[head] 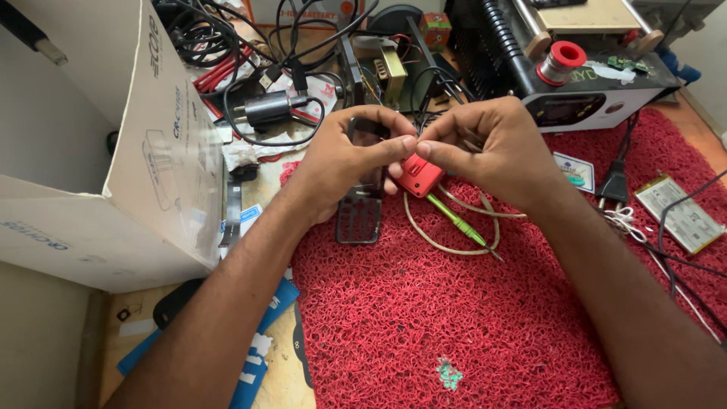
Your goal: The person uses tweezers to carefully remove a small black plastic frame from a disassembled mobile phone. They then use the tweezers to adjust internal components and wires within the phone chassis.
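My left hand (344, 163) and right hand (492, 151) meet above the far part of the red looped mat (424, 318) that covers the table. The fingers of both are pinched shut, thumb against forefinger, and their tips touch each other; whatever they nip is too small for me to make out. My left hand also holds the dark phone frame (361, 204), upright against the palm, its keypad openings hanging below my fingers toward the mat. Just under the meeting fingertips sits a small red part (419, 176), touching the underside of my hands. A green-handled tool (454, 220) slants out from beneath it toward the table's right side, lying across a loop of pale cable (439, 244) on the mat.

At the table's left edge stands an open cardboard box (144, 151). Along the far edge lies a tangle of black cables (250, 45) with a plug adapter (265, 107), and to the far right a black-and-white machine (583, 98) with a red-capped spool (562, 60) on top. A flat battery pack (685, 216) lies near the right edge, and a black mains plug (613, 182) rests beside it.
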